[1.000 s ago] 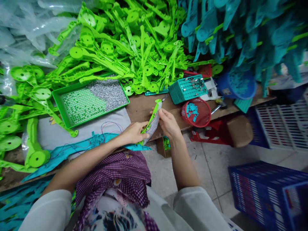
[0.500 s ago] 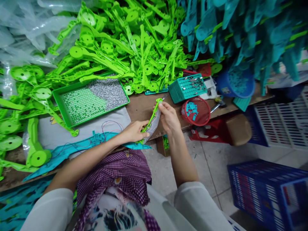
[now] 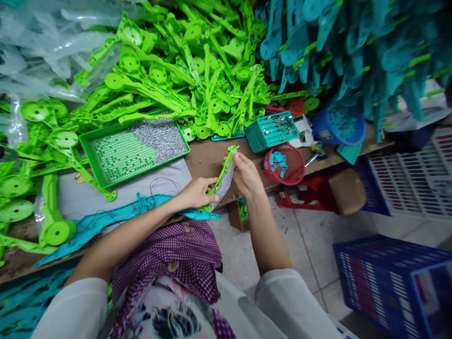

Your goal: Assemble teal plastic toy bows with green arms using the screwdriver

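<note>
Between both hands is a slim bright-green plastic part (image 3: 222,175) with a translucent, whitish piece (image 3: 227,182) along its right side. My left hand (image 3: 197,192) is closed around the lower end. Near the upper end, my right hand (image 3: 248,175) pinches the part and the translucent piece with thumb and fingers. A thin dark tip pokes out above the right fingers; what it belongs to is unclear. Beneath my left forearm lies a long turquoise plastic part (image 3: 102,220) with thin red and dark wires on it.
Behind lies a heap of green plastic parts (image 3: 158,75). A green tray (image 3: 92,165) holds small metal pieces. Rightward are stacked turquoise trays (image 3: 254,134), a red basket (image 3: 294,175) with turquoise bits and a blue tub (image 3: 356,136). A blue crate (image 3: 381,278) stands on the floor.
The view has shifted slightly, so the things at the right appear a little further left. Both hands keep their grip on the green part, with hardly any movement.
</note>
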{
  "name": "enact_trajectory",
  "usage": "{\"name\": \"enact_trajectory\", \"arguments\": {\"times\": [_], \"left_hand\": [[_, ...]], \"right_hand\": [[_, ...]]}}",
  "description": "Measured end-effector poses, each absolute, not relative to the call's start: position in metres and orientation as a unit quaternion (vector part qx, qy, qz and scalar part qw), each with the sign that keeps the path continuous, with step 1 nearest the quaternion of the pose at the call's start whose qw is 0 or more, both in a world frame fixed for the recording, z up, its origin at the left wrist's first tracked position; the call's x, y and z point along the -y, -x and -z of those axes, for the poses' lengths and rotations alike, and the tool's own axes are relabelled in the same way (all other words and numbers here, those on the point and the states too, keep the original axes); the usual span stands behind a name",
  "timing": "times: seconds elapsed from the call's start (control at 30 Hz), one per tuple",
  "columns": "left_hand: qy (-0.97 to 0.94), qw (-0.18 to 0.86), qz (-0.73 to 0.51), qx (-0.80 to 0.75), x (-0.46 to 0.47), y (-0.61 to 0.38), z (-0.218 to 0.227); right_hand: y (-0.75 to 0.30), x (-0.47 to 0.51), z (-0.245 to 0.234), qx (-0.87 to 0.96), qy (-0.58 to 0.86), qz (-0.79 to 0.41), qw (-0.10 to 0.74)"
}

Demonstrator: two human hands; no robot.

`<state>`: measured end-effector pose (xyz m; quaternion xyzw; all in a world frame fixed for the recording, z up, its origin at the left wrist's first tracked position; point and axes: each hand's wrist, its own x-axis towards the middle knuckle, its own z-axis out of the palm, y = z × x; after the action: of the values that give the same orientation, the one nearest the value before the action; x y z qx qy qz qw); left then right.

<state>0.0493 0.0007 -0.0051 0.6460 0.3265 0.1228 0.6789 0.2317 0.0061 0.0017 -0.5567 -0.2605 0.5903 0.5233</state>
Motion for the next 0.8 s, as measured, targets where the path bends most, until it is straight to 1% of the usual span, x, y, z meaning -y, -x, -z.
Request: {"name": "enact_trajectory", "arguments": {"times": [0.1,0.23,0.37,0.57,0.8], "left_hand": [[-0.647,0.680,-0.134,-0.318,0.000,-0.049,0.007],[-0.654,0.672,-0.130,-0.323,0.000,-0.049,0.009],[-0.655,0.674,-0.131,-0.316,-0.001,-0.049,0.010],[-0.632,0.699,-0.134,-0.304,-0.002,-0.049,0.008],[-0.609,0.733,-0.156,-0.260,-0.004,-0.048,0.011]], "right_hand": [[-0.232,-0.007,-0.004,0.261,0.555,-0.591,0.525],[-0.230,-0.009,-0.005,0.245,0.560,-0.567,0.552],[-0.227,-0.011,-0.004,0.238,0.564,-0.557,0.560],[-0.224,-0.012,-0.001,0.235,0.576,-0.543,0.565],[-0.219,-0.010,-0.004,0.275,0.587,-0.494,0.579]]}}
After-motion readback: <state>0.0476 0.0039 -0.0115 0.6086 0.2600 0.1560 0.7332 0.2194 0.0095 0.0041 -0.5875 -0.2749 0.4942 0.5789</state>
